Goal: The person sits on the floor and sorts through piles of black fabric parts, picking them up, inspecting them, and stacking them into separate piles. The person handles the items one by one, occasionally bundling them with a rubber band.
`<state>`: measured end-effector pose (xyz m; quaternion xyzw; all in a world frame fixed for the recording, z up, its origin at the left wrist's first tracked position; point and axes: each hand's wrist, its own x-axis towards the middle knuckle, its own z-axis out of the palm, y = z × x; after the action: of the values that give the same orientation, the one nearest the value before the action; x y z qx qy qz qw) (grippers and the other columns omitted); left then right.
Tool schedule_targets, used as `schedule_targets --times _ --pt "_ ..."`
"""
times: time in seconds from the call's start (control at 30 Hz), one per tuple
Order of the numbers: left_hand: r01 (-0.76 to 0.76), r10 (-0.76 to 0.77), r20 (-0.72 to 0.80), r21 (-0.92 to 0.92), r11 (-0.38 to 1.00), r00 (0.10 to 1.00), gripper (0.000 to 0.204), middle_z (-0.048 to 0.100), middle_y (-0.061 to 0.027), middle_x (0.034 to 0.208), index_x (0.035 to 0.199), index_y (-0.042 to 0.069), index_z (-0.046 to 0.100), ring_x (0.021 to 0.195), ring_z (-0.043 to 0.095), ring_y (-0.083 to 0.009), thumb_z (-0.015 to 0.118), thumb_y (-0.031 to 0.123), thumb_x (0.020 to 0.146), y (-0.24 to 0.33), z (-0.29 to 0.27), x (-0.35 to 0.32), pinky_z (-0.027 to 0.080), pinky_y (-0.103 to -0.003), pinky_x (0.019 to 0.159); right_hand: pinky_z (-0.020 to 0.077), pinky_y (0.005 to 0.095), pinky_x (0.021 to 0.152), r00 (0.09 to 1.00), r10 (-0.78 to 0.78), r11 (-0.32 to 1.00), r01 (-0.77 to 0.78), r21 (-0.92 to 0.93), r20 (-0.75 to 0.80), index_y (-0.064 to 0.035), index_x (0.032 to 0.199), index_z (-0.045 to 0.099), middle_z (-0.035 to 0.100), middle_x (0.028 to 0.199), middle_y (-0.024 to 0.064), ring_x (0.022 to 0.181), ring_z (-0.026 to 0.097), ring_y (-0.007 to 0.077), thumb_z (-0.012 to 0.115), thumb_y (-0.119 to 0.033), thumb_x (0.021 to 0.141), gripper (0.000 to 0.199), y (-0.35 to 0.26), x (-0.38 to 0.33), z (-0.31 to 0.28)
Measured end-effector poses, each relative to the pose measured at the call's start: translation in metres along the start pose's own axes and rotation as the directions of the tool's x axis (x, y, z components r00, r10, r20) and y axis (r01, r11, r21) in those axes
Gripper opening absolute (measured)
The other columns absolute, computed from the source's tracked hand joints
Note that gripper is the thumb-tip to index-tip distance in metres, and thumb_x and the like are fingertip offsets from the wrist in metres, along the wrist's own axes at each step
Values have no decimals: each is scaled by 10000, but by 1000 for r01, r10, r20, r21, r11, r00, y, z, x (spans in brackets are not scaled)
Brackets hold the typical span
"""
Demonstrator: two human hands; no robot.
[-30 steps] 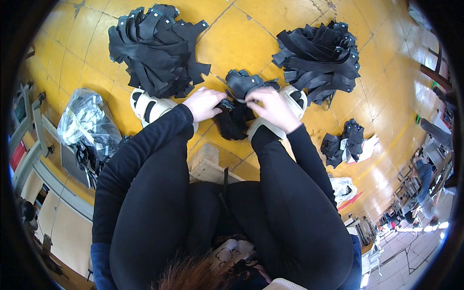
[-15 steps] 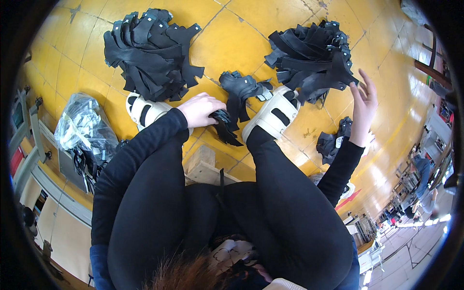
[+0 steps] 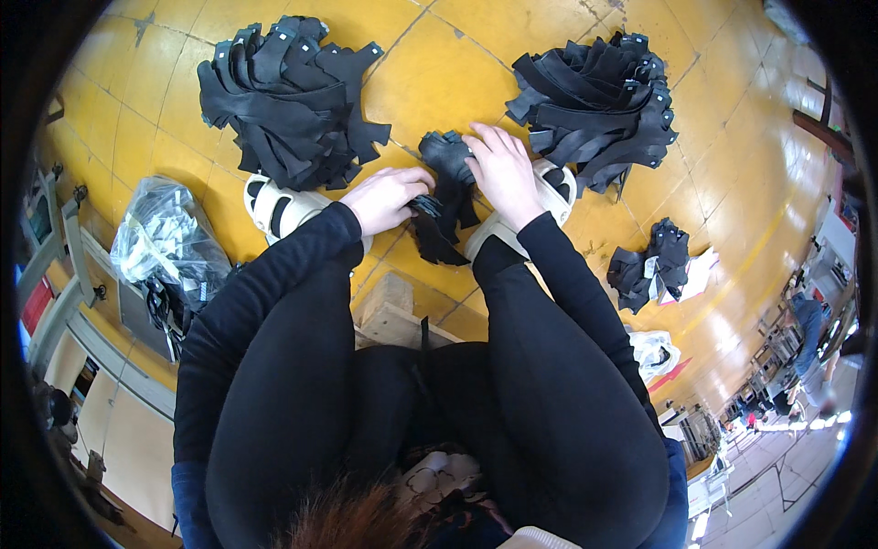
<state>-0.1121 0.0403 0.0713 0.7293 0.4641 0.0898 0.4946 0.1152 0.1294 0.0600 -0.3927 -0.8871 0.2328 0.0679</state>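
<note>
My left hand (image 3: 386,199) is closed on a small stack of black fabric pieces (image 3: 426,207), held just right of my left shoe. Between my shoes lies a small pile of similar black cut pieces (image 3: 445,156) on the floor. Over the right side of that pile is my right hand (image 3: 505,174), its fingers stretched out and partly apart, the fingertips at the pieces. Whether they touch is hard to see. A large heap of black pieces (image 3: 288,105) lies at the far left, and another large heap (image 3: 599,110) at the far right.
Cream shoes, left (image 3: 279,209) and right (image 3: 556,188), flank the small pile. A clear plastic bag (image 3: 169,238) stands at the left by a metal frame (image 3: 114,339). A wooden block (image 3: 389,302) sits between my legs. Further black pieces (image 3: 651,265) lie at the right.
My right hand has come from the far-right heap leftward to the small pile between my shoes. The piece it was at now lies on that heap. My left hand has barely moved.
</note>
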Motion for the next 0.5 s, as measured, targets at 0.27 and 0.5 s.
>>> schedule_targets --times 0.27,0.5 --pt "-98 112 -64 188 977 992 231 473 -85 1463 961 61 690 1444 336 -287 722 42 734 1 2 21 309 -436 1186 440 362 955 999 -48 984 47 174 -1 -89 921 668 636 1205 34 1158 570 266 695 -97 824 101 1 -17 -8" --pt "-136 155 -109 169 976 982 240 603 -21 1178 974 79 688 1162 567 -218 685 23 742 -2 9 18 397 -418 1084 438 392 999 981 196 870 -178 459 8 -41 1054 671 623 1243 117 1182 555 323 668 -139 893 190 7 -20 -7"
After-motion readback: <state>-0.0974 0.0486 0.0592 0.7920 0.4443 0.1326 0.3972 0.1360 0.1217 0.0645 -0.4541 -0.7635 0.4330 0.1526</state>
